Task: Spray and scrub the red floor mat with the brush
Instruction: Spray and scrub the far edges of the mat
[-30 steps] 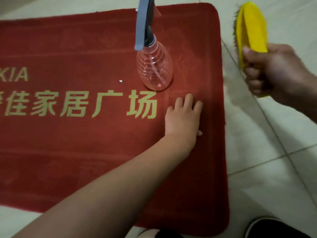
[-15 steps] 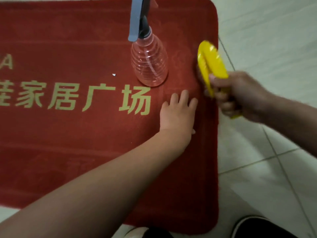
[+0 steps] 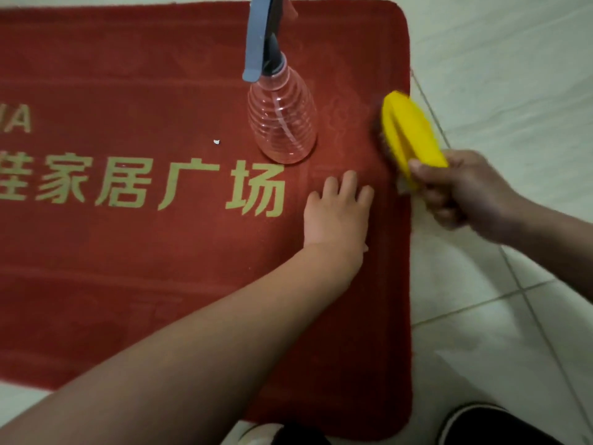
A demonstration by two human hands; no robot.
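Down on the red floor mat (image 3: 134, 252), left hand (image 3: 337, 213) pressed flat with fingers spread, just below the spray bottle (image 3: 282, 120), right hand (image 3: 465, 194) gripping the yellow brush (image 3: 410, 133) at the mat's right edge, bristles on the pile

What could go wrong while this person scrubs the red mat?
1. The spray bottle stands upright on the red mat, close to the yellow brush that the right hand grips; a wide stroke might knock it over.
2. The left hand lies flat on the mat right beside the brush, so the bristles could scrape its fingers.
3. The brush works near the mat's right edge and may slip onto the tiles.
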